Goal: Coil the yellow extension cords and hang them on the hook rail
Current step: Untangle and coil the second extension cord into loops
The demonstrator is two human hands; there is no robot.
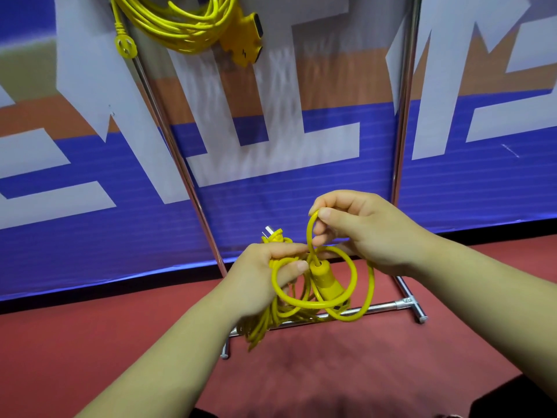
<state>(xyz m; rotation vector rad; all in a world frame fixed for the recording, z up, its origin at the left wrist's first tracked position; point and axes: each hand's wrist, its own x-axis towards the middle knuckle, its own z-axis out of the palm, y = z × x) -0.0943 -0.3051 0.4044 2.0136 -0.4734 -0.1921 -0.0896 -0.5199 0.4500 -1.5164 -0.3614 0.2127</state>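
My left hand (pixel 265 276) grips a bundled yellow extension cord (pixel 319 303) at its middle; loops hang below it. The cord's plug (pixel 272 233) sticks up behind my left fingers, and its yellow socket end (pixel 325 282) hangs in front. My right hand (pixel 361 230) pinches a loose loop of the same cord just above the socket. A second coiled yellow cord (pixel 180 22) with plug (pixel 126 46) and socket block (pixel 244 40) hangs at the top of the frame; its hook is out of view.
A chrome rack stands ahead, with two upright poles (pixel 404 122) and a floor bar with feet (pixel 413 306). Behind it hangs a blue, white and orange banner (pixel 301 191). The floor (pixel 120 327) is red.
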